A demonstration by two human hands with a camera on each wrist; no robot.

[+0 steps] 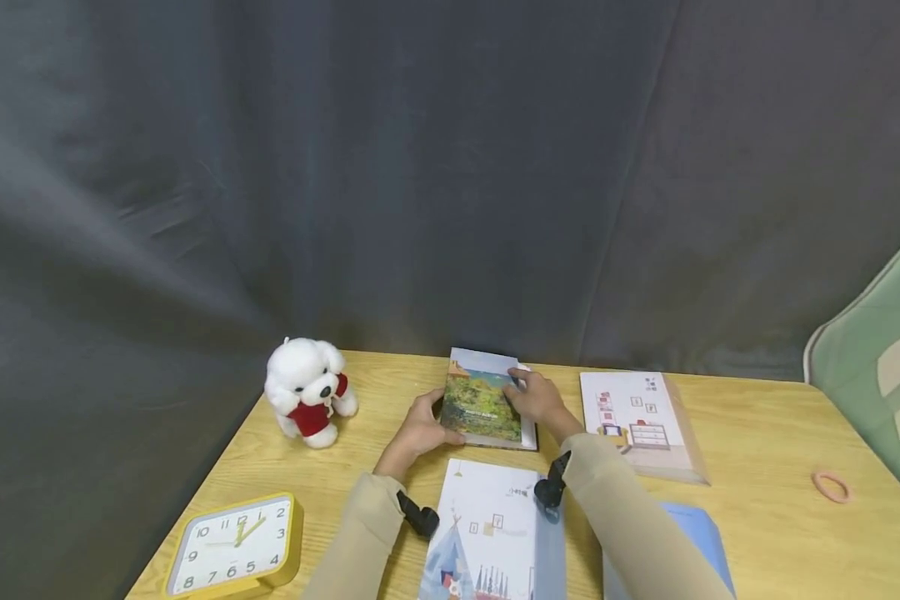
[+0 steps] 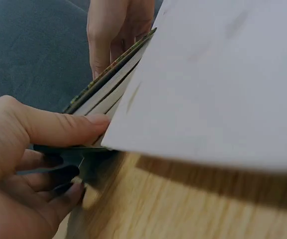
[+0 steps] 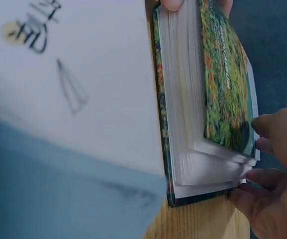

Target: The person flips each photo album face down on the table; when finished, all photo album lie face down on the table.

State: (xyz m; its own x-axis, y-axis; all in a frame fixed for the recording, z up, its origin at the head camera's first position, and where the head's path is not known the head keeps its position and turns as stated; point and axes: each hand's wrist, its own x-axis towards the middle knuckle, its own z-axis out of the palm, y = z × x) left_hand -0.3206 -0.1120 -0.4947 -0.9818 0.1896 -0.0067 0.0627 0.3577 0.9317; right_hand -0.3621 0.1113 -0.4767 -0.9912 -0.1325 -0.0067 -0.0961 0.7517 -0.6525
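Observation:
A photo album [image 1: 482,404] with a painted landscape cover lies at the back middle of the table, its cover and some pages raised. My left hand [image 1: 422,427] grips its left side near the lower corner. In the left wrist view the thumb [image 2: 73,128] presses on the page edges, with fingers below the back cover. My right hand [image 1: 537,397] holds the album's right side. One fingertip touches the cover's edge in the right wrist view, and other fingers [image 3: 265,177] lie at the lower pages. Just in front is a white illustrated booklet [image 1: 487,508] with a tent drawing.
To the left sit a white plush dog [image 1: 315,392] in red and a yellow clock [image 1: 236,542]. Rightward lie another illustrated booklet [image 1: 637,417], a blue folder [image 1: 693,529] partly under my right sleeve, and a pink ring [image 1: 832,487]. A green cushion [image 1: 885,367] stands at the right edge.

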